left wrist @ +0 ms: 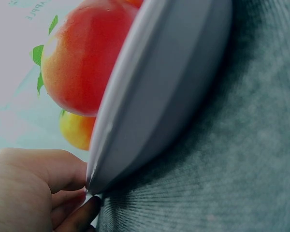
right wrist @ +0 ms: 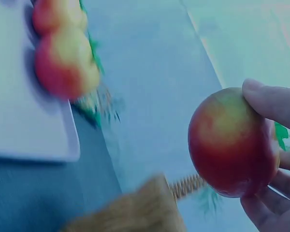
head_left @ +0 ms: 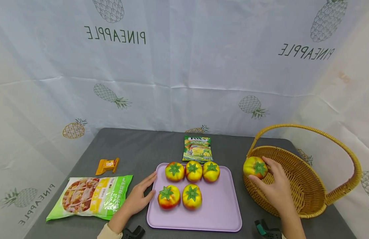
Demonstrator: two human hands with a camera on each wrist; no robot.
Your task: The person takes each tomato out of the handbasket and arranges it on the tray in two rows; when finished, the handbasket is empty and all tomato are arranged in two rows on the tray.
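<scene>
My right hand (head_left: 275,189) holds a yellow-red persimmon (head_left: 255,167) with a green leafy top, thumb and fingers around its sides. In the head view it overlaps the left rim of a woven basket (head_left: 310,207); the right wrist view shows the persimmon's red underside (right wrist: 232,150). At the other side, my left hand (head_left: 139,196) touches the left edge of a lilac tray (head_left: 214,212) with its thumb and fingertips. The tray bears several persimmons: a back row of three, including a middle one (head_left: 193,171), and two in front, including one at left (head_left: 169,197).
A green soup packet (head_left: 197,148) lies behind the tray. On the left are a small orange wrapped snack (head_left: 107,166) and a large green-and-white food bag (head_left: 90,197). The basket's tall arched handle (head_left: 304,126) rises at right. A pineapple-print cloth (head_left: 184,66) hangs behind the dark table.
</scene>
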